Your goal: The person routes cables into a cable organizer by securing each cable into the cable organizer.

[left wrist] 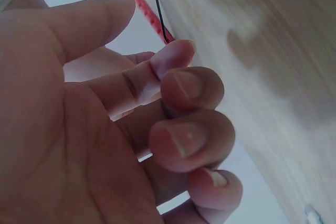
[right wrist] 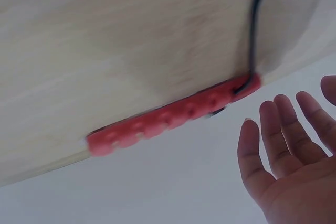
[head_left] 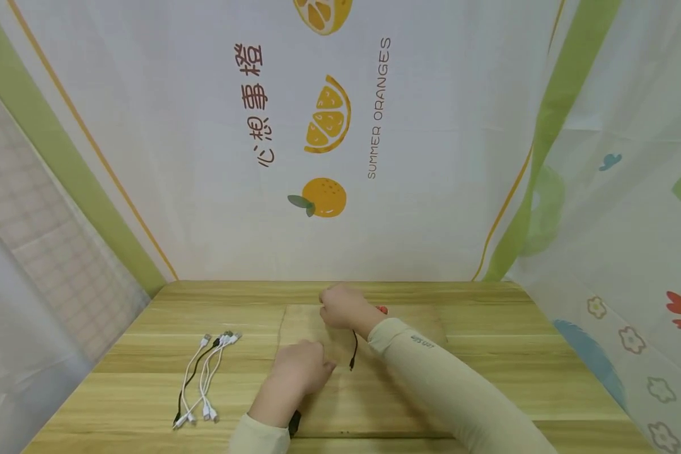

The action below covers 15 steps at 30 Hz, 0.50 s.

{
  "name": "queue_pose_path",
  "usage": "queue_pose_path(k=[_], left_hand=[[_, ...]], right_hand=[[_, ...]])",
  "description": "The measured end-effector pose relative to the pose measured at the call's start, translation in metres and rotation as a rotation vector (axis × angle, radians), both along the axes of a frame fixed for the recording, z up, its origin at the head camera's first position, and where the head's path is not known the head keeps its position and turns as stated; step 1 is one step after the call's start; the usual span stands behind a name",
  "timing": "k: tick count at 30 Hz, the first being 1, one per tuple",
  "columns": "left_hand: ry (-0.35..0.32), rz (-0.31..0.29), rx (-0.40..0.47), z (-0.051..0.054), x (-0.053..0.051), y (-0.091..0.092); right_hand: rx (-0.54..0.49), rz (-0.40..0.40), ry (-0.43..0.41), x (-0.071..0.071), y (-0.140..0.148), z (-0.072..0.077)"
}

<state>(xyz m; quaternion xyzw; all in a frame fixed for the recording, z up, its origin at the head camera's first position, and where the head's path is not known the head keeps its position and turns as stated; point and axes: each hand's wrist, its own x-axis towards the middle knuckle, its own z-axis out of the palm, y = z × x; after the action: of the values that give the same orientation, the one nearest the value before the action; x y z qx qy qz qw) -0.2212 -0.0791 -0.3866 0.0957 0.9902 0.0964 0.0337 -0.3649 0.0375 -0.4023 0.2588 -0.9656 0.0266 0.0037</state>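
Observation:
A red notched strip lies along the edge of a pale wooden board. A black cable crosses the strip near one end and appears to sit in a notch. In the head view, the black cable hangs over the board below my right hand, whose forearm hides most of the strip. The right wrist view shows that hand's loosely extended fingers beside the strip, nothing between them. Nearer me, over the board, is my left hand. Its fingers are loosely bent and hold nothing in the left wrist view.
Several white cables and a black cable lie bunched on the wooden table to the left. A printed white curtain hangs behind the table, and another cloth hangs along its right side.

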Motion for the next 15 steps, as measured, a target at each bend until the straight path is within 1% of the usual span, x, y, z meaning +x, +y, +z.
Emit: queue_pose_path(k=[5, 7, 11, 15], left_hand=[[-0.003, 0.022, 0.044, 0.001, 0.005, -0.023], [-0.006, 0.043, 0.054, 0.001, 0.006, -0.033], [-0.022, 0.089, 0.055, 0.000, 0.009, -0.050], [-0.022, 0.116, 0.051, 0.000, 0.015, -0.066]], right_hand=[[0.030, 0.078, 0.038, 0.014, -0.023, 0.001], [0.044, 0.105, 0.050, 0.018, -0.031, 0.002], [0.072, 0.122, 0.056, 0.024, -0.046, 0.006], [0.090, 0.128, 0.029, 0.028, -0.058, 0.011]])
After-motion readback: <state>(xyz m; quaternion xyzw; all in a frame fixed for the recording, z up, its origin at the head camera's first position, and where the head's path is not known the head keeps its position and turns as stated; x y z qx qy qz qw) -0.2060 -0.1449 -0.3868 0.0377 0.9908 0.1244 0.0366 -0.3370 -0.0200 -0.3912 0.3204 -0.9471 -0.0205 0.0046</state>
